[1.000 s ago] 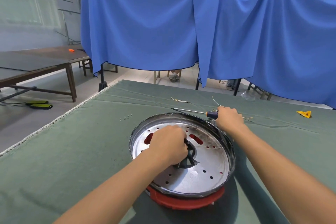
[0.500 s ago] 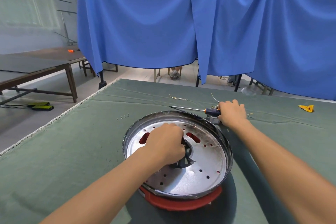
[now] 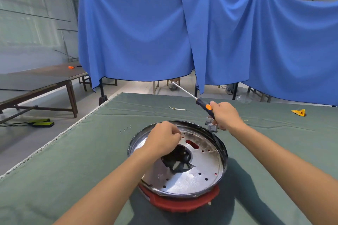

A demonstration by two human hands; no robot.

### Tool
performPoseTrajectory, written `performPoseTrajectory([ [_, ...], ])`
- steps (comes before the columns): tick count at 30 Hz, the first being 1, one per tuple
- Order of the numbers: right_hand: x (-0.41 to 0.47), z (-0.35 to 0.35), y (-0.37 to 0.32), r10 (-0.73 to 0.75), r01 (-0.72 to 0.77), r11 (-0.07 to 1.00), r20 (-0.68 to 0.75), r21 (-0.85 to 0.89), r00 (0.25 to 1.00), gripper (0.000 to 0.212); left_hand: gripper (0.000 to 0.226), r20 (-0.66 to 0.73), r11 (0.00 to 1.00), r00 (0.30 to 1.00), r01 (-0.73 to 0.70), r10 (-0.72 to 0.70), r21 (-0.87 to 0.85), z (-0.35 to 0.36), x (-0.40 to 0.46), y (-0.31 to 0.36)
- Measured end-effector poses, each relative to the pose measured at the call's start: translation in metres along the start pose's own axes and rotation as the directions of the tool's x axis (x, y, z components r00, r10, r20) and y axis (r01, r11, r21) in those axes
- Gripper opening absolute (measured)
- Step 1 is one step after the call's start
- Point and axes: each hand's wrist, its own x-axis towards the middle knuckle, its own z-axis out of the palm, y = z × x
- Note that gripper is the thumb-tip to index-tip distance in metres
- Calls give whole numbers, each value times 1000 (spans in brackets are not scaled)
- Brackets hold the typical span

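Above the table point(image 3: 87, 151), screwdriver point(image 3: 201, 101) tip up-left, handle down-right.

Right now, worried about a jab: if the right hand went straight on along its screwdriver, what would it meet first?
Nothing close: the right hand aims the screwdriver up and away over the table; probably the blue curtain beyond, depth unclear.

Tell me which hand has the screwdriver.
The right hand grips the screwdriver by its dark handle, shaft raised. The left hand is curled above the metal pan; what it holds, if anything, is unclear.
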Motion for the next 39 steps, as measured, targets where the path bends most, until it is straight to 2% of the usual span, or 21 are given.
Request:
performPoseTrajectory([
  [2,-13,1,-11,70,-87,965,77,246,995,39,23,-144,996,989,0,-13,-94,-19,4,-1],
  [5,-27,6,-22,62,-114,941,168,319,984,42,21,-362,981,927,23,-93,-191,-52,11,-24],
  [7,-34,12,-27,50,-120,931,205,345,977,32,22,-432,960,876,109,-215,-257,-67,15,-55],
  [10,-40,23,-32,30,-103,937,217,334,976,28,22,-429,906,803,313,-413,-285,-63,18,-108],
  [14,-39,37,-37,10,-81,947,224,311,975,26,27,-360,841,760,481,-541,-250,-37,21,-157],
  [19,-34,47,-40,-36,-26,953,197,303,980,26,33,-382,835,766,549,-517,-28,-23,32,-173],
  [21,-33,51,-40,-43,-18,951,193,308,980,25,25,-392,827,776,559,-494,65,-22,37,-173],
  [24,-31,53,-38,-60,6,959,185,282,981,25,16,-415,828,780,552,-468,103,-21,40,-177],
  [27,-33,52,-36,-75,22,963,189,269,979,23,17,-439,842,778,533,-450,81,-22,40,-178],
  [29,-35,52,-36,-87,33,962,189,271,978,22,17,-442,831,751,556,-491,20,-25,38,-176],
  [31,-38,52,-35,-107,56,963,183,262,977,20,15,-410,817,713,548,-569,-181,-28,33,-174],
  [32,-40,52,-35,-118,72,967,178,243,977,20,15,-369,787,700,487,-611,-379,-30,30,-172],
  [33,-42,52,-34,-132,94,972,171,216,976,21,16,-302,687,692,381,-656,-619,-34,28,-168],
  [34,-44,52,-34,-150,119,975,164,186,975,22,17,-207,508,688,268,-696,-818,-39,24,-163],
  [35,-47,53,-34,-171,144,976,162,164,972,23,17,-101,307,698,177,-709,-935,-44,20,-156],
  [36,-51,54,-34,-190,165,974,165,154,968,25,17,-19,150,721,118,-693,-982,-49,15,-151],
  [37,-55,55,-35,-208,183,971,169,151,963,27,16,39,33,746,81,-665,-996,-53,10,-146],
  [39,-63,55,-37,-248,226,964,166,139,954,32,17,113,-160,796,20,-595,-987,-58,0,-138],
])
